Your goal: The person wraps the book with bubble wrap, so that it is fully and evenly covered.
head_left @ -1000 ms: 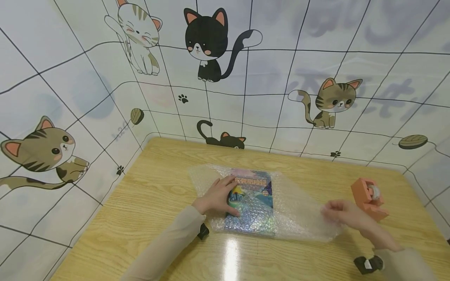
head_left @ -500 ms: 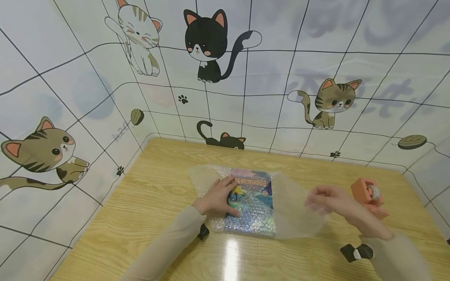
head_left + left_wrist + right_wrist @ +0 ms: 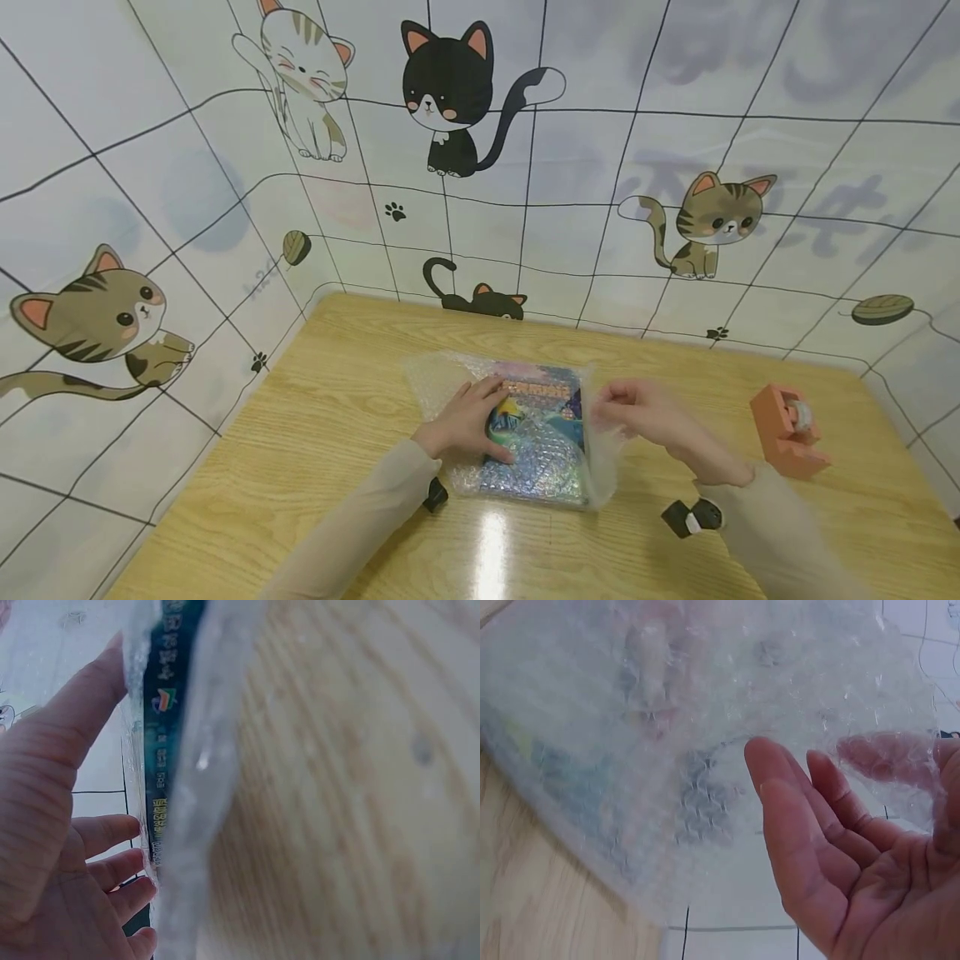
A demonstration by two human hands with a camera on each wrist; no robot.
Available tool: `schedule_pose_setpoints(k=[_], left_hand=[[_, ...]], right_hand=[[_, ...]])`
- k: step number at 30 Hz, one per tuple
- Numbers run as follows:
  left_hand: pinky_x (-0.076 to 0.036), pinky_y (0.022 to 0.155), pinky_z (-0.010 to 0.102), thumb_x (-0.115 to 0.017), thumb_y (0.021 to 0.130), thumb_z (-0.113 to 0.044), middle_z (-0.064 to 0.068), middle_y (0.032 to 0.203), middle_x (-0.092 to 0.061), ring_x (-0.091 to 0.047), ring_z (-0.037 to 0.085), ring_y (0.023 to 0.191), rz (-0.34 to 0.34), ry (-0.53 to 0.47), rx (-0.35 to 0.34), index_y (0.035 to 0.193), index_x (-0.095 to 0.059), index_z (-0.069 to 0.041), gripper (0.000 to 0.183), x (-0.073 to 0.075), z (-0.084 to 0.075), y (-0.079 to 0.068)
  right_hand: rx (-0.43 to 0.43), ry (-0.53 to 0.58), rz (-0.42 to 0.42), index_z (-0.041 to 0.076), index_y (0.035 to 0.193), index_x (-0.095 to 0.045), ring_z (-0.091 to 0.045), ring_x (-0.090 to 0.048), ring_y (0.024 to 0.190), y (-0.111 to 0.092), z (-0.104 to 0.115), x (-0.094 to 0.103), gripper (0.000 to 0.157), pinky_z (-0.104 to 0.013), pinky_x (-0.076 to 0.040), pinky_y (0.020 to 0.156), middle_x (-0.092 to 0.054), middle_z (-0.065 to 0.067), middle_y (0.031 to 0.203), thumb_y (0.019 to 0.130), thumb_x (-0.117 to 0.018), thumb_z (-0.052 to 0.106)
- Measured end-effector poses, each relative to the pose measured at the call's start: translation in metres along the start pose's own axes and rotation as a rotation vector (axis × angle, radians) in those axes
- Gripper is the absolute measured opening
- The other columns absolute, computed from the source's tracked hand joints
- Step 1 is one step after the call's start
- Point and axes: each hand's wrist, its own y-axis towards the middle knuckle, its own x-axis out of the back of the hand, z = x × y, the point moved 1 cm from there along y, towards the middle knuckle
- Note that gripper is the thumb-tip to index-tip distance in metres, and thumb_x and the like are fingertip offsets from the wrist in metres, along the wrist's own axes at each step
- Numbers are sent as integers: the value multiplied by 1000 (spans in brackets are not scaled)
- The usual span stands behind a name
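Observation:
A colourful book [image 3: 543,442] lies flat in the middle of the wooden table [image 3: 337,433], on a sheet of clear bubble wrap [image 3: 435,375]. My left hand [image 3: 467,417] rests flat with straight fingers on the wrap folded over the book's left half. In the left wrist view that left hand [image 3: 60,847] lies against the book's edge [image 3: 161,750] and the wrap [image 3: 202,787]. My right hand [image 3: 637,412] holds the wrap's right flap, raised above the book's right edge. In the right wrist view the wrap [image 3: 705,712] runs between the thumb and fingers of the right hand [image 3: 840,847].
An orange tape dispenser [image 3: 787,429] stands on the table to the right. Walls covered in a cat-patterned sheet [image 3: 450,100] close off the back and both sides. Bare wood [image 3: 525,550] lies in front of the book.
My right hand has lifted the wrap's right flap off the table and carried it leftward, up over the book's right edge. The left hand has stayed in place.

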Motion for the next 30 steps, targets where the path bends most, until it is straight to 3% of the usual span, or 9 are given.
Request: schedule_pose_setpoints(k=[16,30], left_hand=[[-7,115,45,-74,67,-61,8,155,-17,-13,23,142,-8,12,4,146,-31,-8,105,-2,2,2],[-6,115,44,-75,68,-58,7,155,-16,-13,22,142,1,-5,26,147,-29,-9,105,-2,0,2]], right_hand=[[21,51,-69,-1,82,-64,-12,-55,69,44,-4,-62,13,-32,-54,60,-60,1,73,88,-61,10],[120,-9,-64,-3,77,-66,-11,-46,59,61,-18,-80,12,-26,-42,51,-57,-1,70,84,-61,5]])
